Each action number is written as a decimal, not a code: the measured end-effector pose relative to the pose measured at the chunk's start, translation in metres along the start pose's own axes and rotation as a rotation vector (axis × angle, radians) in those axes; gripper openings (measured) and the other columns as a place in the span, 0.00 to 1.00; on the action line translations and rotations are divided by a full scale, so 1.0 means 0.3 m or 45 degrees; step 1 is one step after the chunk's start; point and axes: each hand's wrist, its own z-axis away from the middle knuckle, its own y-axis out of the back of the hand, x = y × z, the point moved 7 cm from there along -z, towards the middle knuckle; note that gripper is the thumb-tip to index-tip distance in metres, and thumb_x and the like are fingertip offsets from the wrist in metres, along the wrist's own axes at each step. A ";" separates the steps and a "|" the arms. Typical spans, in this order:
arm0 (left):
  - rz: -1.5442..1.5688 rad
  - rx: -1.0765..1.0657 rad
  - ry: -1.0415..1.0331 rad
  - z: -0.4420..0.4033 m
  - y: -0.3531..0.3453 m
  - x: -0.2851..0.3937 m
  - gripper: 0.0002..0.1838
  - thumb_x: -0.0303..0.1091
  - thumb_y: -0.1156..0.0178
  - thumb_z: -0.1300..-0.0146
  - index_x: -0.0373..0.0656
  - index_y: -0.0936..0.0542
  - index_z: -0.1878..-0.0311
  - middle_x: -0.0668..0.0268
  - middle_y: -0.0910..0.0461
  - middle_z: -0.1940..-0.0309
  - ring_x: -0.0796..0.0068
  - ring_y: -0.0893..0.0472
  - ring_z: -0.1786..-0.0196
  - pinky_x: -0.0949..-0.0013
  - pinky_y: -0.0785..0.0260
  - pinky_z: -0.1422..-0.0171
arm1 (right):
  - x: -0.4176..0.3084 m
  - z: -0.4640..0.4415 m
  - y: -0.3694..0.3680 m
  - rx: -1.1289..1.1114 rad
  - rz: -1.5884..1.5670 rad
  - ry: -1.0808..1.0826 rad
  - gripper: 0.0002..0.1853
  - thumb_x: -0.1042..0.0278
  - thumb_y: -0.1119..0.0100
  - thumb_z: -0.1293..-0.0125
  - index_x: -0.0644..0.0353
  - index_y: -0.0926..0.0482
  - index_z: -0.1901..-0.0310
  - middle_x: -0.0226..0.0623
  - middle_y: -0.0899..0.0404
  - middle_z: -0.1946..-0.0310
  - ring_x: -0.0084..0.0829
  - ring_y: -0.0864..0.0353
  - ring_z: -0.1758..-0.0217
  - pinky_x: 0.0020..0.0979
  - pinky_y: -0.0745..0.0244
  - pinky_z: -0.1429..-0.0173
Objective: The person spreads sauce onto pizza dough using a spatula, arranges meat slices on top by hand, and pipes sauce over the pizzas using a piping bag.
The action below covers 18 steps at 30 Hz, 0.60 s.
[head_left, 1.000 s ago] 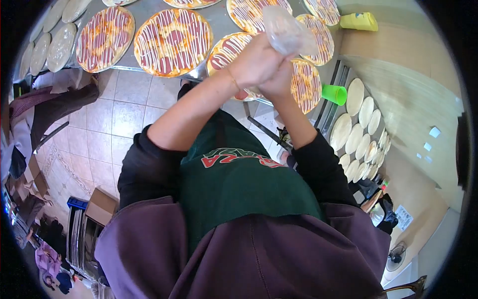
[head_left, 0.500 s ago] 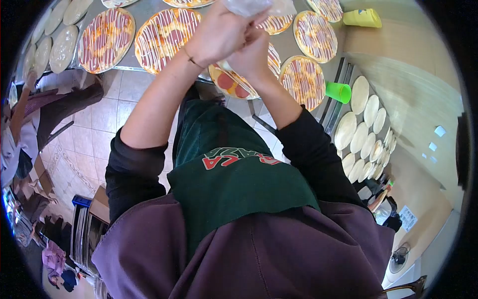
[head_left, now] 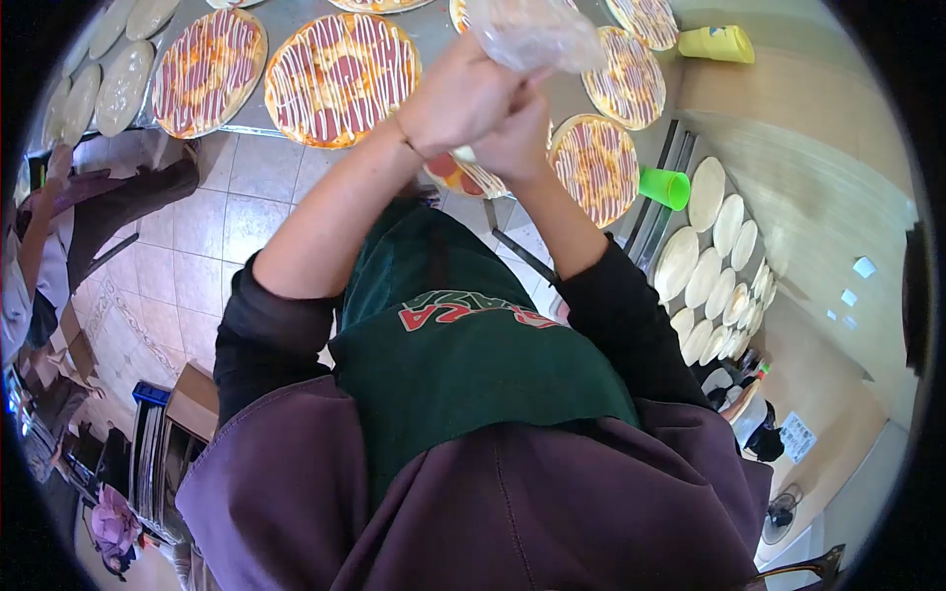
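Note:
My left hand [head_left: 463, 98] and my right hand [head_left: 514, 138] are together, both closed round a clear plastic bag [head_left: 537, 34] with whitish contents. The bag's loose top flops over above my fingers. Under my hands lies a pizza [head_left: 463, 175], mostly hidden, with round red slices and some white lines. Other pizzas with white stripes lie around it on the metal table [head_left: 258, 116]: a large one [head_left: 342, 81] to the left, another [head_left: 210, 74] farther left, and two [head_left: 595, 169] [head_left: 625, 79] to the right.
A green cup [head_left: 664, 188] stands by the table's right end, and a yellow cup [head_left: 716, 44] lies above it. Plain dough rounds [head_left: 678, 263] cover a rack at the right. Wrapped rounds [head_left: 124, 89] lie at the upper left, near another person's arm [head_left: 41, 222].
My hands and the bag moved left and away over the table, then came slightly back to the right. A person's arm has come into view at the left.

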 end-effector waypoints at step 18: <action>0.170 0.024 0.190 0.035 -0.051 -0.005 0.13 0.32 0.48 0.34 0.39 0.20 0.51 0.66 0.21 0.68 0.79 0.27 0.67 0.72 0.32 0.61 | -0.028 0.045 0.010 0.018 -0.102 0.116 0.12 0.73 0.31 0.55 0.62 0.28 0.81 0.28 0.27 0.85 0.15 0.31 0.79 0.23 0.37 0.74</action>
